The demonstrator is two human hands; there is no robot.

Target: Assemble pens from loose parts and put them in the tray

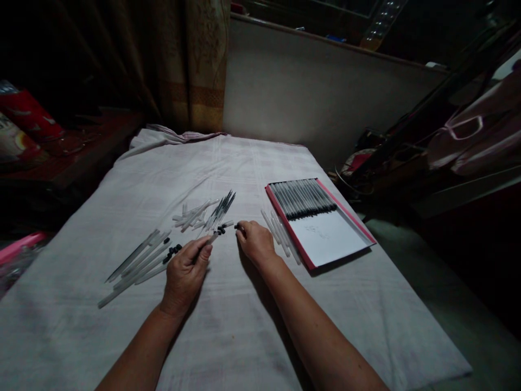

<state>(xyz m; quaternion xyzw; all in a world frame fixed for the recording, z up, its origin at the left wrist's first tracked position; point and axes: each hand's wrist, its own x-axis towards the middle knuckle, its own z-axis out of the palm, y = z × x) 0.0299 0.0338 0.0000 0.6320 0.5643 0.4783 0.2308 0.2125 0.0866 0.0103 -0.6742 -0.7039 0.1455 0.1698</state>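
My left hand (pixel 185 274) is closed around a translucent pen barrel (pixel 213 238), whose end sticks out past the thumb. To its right, my right hand (pixel 255 239) pinches a small black pen plug (pixel 236 226) at its fingertips. Several loose black plugs (pixel 221 230) lie on the cloth between the hands. Just beyond them are a bundle of dark pen refills (pixel 223 209) and a pile of short clear caps (pixel 191 216). Left of my left hand, long pen barrels (pixel 138 269) lie spread with more black plugs (pixel 173 252) at their ends.
A shallow red-edged box (pixel 291 231) with a row of pens (pixel 303 198) and white paper stands at the right. Several clear tubes (pixel 278 231) lie along its left side. Everything rests on a cloth-covered table (pixel 228 336); a wall (pixel 285 92) and curtain (pixel 207 65) stand behind.
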